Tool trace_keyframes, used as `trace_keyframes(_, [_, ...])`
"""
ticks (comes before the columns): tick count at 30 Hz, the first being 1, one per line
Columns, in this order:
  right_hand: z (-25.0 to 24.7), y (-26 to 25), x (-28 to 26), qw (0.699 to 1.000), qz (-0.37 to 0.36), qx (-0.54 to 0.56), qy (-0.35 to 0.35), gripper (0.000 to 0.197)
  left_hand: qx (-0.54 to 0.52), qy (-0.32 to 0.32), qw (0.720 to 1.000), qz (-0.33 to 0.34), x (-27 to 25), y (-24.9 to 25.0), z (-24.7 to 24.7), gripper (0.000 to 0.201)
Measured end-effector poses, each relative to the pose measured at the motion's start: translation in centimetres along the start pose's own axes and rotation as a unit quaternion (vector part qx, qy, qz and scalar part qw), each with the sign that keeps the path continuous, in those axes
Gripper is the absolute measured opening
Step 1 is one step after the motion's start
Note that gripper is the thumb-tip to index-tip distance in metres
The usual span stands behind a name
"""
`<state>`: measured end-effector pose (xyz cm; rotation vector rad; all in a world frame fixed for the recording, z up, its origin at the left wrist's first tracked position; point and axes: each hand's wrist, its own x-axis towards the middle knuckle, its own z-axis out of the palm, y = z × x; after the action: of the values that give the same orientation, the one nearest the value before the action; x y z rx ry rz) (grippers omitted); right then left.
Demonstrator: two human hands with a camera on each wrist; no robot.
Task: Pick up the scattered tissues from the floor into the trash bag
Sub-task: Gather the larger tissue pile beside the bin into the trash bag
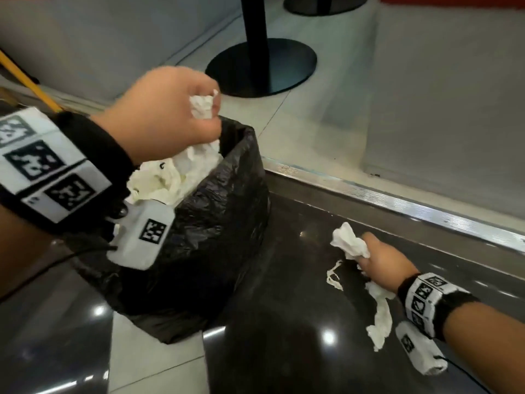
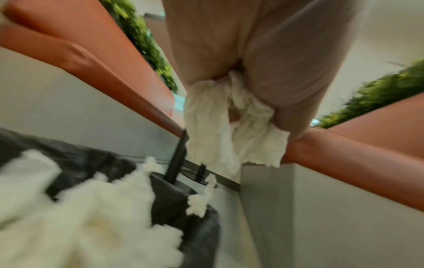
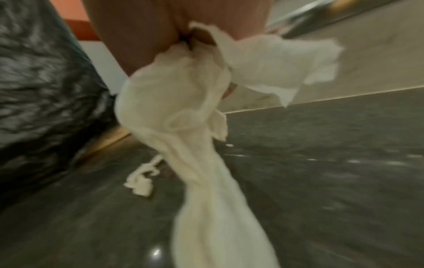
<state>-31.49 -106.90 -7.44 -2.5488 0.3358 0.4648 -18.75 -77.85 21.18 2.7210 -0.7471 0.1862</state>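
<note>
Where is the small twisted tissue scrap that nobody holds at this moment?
In the head view the tissue scrap lies on the dark floor, right of the trash bag and just left of the right hand.

Black trash bag stuffed with white tissues, torn strip on floor

This looks like a public indoor space, a mall lobby or food court. Polished dark stone floor meets pale grey tiles across a ribbed metal strip. A black post on a round flat base stands on the tiles (queue barrier or table leg, hard to tell). The left wrist view catches long orange padded ledges and green foliage above.
</note>
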Motion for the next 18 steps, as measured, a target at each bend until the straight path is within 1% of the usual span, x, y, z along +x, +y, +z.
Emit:
trace_keyframes(1, [0.3, -1.2, 0.1, 1.0, -0.021, -0.007, -0.018, 0.029, 0.009, 0.005, 0.999, -0.036, 0.0, -1.5, -0.6, 0.011])
trace_keyframes(3, [1.7, -3.1, 0.1, 0.994, -0.055, -0.043, -0.086, 0.054, 0.007, 0.0, 0.994, -0.113, 0.0, -4.5, -1.0, 0.017])
trace_keyframes(4, [2.8, -3.6, 0.1, 0.987, -0.064, -0.08, -0.124, 0.059, 0.003, -0.009, 0.989, -0.151, 0.0, -6.0, -0.7, 0.022])
trace_keyframes(5, [3.8, -3.9, 0.1, 0.979, -0.069, -0.113, -0.155, 0.057, 0.005, -0.025, 0.983, -0.183, -0.1, -7.2, -0.3, 0.028])
trace_keyframes(6, [4.7, -3.9, 0.0, 0.973, -0.073, -0.143, -0.168, 0.048, 0.01, -0.048, 0.979, -0.2, -0.1, -8.2, 0.4, 0.036])
trace_keyframes(7, [5.3, -4.0, -0.2, 0.968, -0.079, -0.168, -0.172, 0.035, 0.021, -0.078, 0.977, -0.199, 0.0, -9.2, 1.1, 0.042])
trace_keyframes(9, [5.3, -4.0, -0.5, 0.962, -0.077, -0.2, -0.168, 0.01, 0.051, -0.141, 0.973, -0.174, 0.6, -10.6, 2.6, 0.049])
trace_keyframes(10, [4.4, -4.3, -0.6, 0.961, -0.065, -0.208, -0.17, 0.002, 0.06, -0.172, 0.969, -0.167, 1.0, -11.1, 3.2, 0.052])
trace_keyframes(12, [1.3, -5.2, -0.3, 0.974, -0.043, -0.174, -0.14, 0.007, 0.074, -0.229, 0.954, -0.179, 1.9, -12.0, 4.2, 0.059])
trace_keyframes(13, [-0.9, -6.1, -0.3, 0.985, -0.033, -0.138, -0.096, 0.009, 0.086, -0.254, 0.945, -0.189, 2.3, -12.3, 4.7, 0.061])
trace_keyframes(14, [-3.6, -7.5, -0.4, 0.994, -0.025, -0.099, -0.044, 0.007, 0.097, -0.274, 0.939, -0.187, 2.8, -12.7, 5.0, 0.062])
trace_keyframes(15, [-6.7, -9.2, -0.4, 0.997, -0.039, -0.055, 0.028, 0.004, 0.104, -0.284, 0.936, -0.181, 3.3, -13.0, 5.3, 0.063])
trace_keyframes(16, [-9.9, -11.5, -0.7, 0.994, -0.054, -0.021, 0.091, 0.008, 0.108, -0.288, 0.934, -0.181, 3.7, -13.2, 5.6, 0.062])
trace_keyframes(18, [-15.5, -17.3, -1.5, 0.975, -0.077, 0.083, 0.189, 0.027, 0.105, -0.287, 0.935, -0.182, 4.1, -13.5, 6.3, 0.059])
